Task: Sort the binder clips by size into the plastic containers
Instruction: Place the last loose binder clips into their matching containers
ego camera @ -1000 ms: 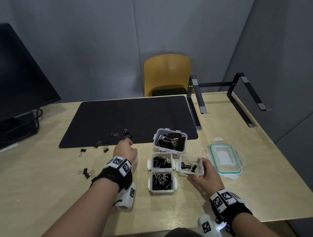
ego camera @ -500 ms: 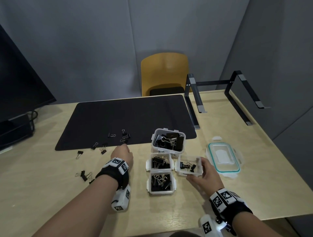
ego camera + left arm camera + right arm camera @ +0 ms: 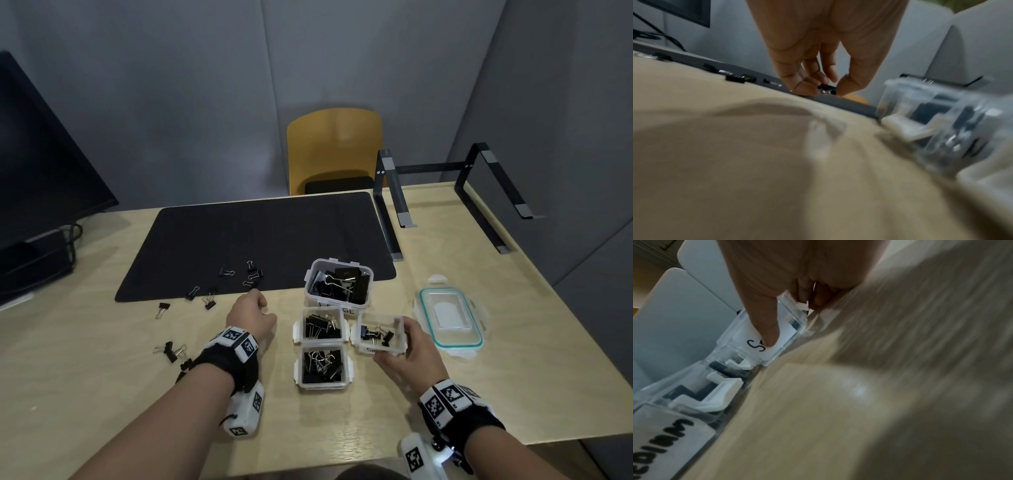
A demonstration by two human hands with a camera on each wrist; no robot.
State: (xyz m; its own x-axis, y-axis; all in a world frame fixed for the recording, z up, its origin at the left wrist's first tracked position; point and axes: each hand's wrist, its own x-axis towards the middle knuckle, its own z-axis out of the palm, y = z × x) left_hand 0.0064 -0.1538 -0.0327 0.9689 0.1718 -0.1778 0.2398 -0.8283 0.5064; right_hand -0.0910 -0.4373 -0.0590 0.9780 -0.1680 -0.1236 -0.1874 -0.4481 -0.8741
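Observation:
My left hand (image 3: 251, 310) hovers just off the near edge of the black mat (image 3: 260, 233). In the left wrist view, thumb and fingertips of my left hand (image 3: 827, 91) pinch a small black binder clip (image 3: 826, 88). My right hand (image 3: 406, 344) grips the small clear container (image 3: 368, 349), slightly tilted, with a few small clips inside. My thumb (image 3: 766, 331) lies on its "S" label (image 3: 756, 345). Left of it stand two containers (image 3: 298, 334) (image 3: 322, 386) of medium clips; the large container (image 3: 337, 310) is behind them. Loose small clips (image 3: 254, 274) lie on the mat.
More loose clips (image 3: 163, 308) (image 3: 171, 352) lie on the wooden table (image 3: 85, 359) to my left. A clear lid with a teal seal (image 3: 450, 320) lies to the right. A black laptop stand (image 3: 390, 205), a monitor (image 3: 41, 164) and a yellow chair (image 3: 335, 144) sit further back.
My left hand has drawn back from the clips at the mat's edge toward me, now pinching a clip. The right hand keeps hold of the small container.

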